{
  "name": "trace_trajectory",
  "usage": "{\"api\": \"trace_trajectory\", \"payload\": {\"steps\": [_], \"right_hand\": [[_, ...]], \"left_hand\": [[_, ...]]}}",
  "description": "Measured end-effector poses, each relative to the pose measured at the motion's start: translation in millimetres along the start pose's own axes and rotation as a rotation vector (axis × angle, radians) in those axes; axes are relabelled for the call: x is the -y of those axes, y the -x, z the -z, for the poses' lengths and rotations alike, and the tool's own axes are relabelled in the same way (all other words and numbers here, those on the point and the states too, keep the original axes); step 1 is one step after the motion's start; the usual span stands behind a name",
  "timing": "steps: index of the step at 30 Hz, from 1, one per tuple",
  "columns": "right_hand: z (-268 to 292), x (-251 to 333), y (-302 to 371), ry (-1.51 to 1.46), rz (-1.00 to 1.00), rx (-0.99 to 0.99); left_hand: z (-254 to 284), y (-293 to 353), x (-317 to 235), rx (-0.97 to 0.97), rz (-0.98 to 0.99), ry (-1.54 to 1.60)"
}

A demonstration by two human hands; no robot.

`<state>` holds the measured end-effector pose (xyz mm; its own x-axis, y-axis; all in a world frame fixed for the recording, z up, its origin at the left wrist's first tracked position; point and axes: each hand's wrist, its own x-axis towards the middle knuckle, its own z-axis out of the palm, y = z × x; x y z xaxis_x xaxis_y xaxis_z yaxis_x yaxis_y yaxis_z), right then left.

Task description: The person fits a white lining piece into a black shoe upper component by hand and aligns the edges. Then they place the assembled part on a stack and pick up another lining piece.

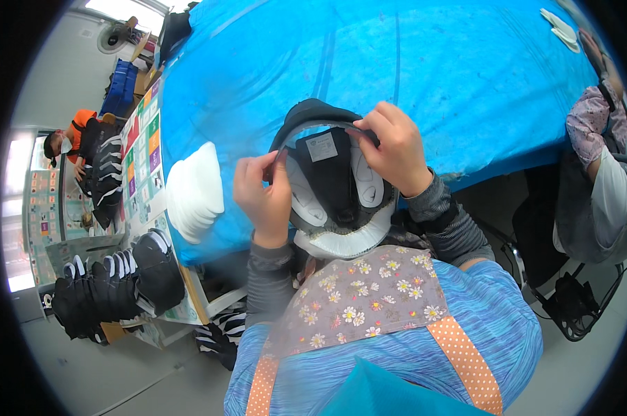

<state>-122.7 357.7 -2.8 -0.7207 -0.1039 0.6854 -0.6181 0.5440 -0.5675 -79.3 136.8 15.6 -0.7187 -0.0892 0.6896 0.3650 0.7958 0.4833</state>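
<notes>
A black helmet liner (328, 182) with white padding at its sides and a pale label inside is held up in front of my apron. My left hand (263, 197) pinches its rim on the left, thumb and fingers pressed together. On the other side my right hand (398, 149) grips the rim between thumb and fingers. The liner's opening faces me, and a white padded band (348, 239) hangs along its lower edge, close to my apron. A stack of white pads (195, 194) lies on the table left of my left hand.
A blue sheet (438, 76) covers the table. Several black padded pieces (157, 274) stand in a row at the lower left. A person in orange (84, 121) is at the far left, and another person's sleeve (590, 114) shows at the right, near a white glove (561, 30).
</notes>
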Motion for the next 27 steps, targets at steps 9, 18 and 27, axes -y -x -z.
{"api": "trace_trajectory", "payload": {"steps": [9, 18, 27], "right_hand": [[-8.3, 4.6, -7.5, 0.004, 0.081, -0.035], [-2.4, 13.4, -33.5, 0.064, 0.199, 0.154], [-23.3, 13.5, -34.7, 0.019, 0.223, 0.145]], "left_hand": [[-0.5, -6.2, 1.5, 0.040, -0.075, -0.081], [-2.2, -33.8, -2.7, 0.060, -0.229, -0.124], [-1.8, -26.1, -2.9, 0.105, -0.206, -0.102]]}}
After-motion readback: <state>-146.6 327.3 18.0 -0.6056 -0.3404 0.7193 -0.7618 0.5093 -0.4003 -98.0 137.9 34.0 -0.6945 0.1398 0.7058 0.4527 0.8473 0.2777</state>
